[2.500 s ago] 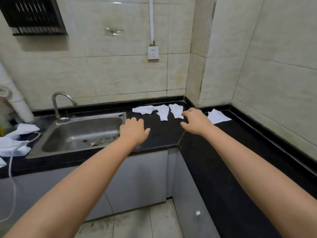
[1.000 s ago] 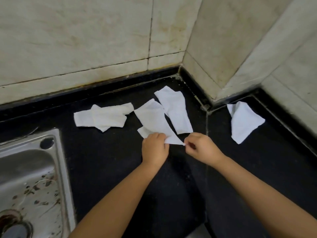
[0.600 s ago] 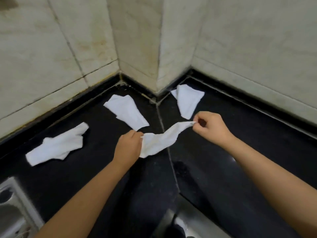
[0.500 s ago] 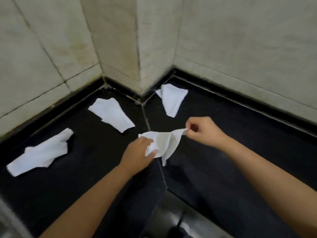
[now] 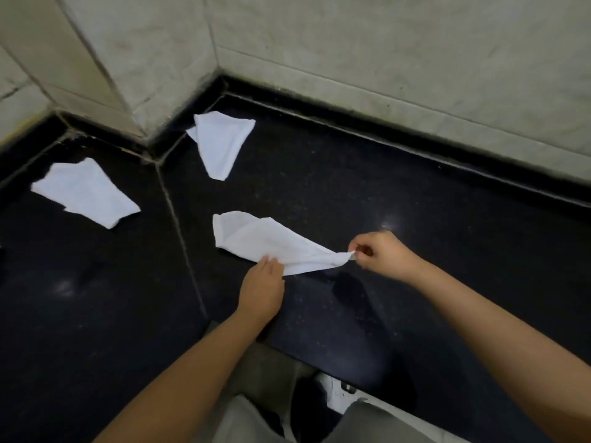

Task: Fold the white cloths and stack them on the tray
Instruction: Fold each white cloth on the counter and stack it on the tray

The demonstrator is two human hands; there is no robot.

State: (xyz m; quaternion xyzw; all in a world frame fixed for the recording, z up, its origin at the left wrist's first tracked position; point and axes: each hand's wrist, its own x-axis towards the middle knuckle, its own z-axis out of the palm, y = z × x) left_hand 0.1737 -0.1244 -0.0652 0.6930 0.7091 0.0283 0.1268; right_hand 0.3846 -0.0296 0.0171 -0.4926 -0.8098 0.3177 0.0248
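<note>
Holding cloth (image 5: 268,243) now lowered onto counter (image 5: 415,219) | right hand (image 5: 380,252) grip pinches corner | left hand (image 5: 262,287) grip pinches edge

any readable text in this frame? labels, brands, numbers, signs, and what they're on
None. No text, label, brand, number or sign shows anywhere in the head view.
The three white cloths, the held cloth, the cloth by the corner and the cloth on the left, are plain, with no tag visible.
The black countertop and the tiled wall carry no markings.

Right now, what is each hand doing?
Left hand: fingers on the near edge of the middle cloth, grip unclear.
Right hand: pinching that cloth's corner.
</note>
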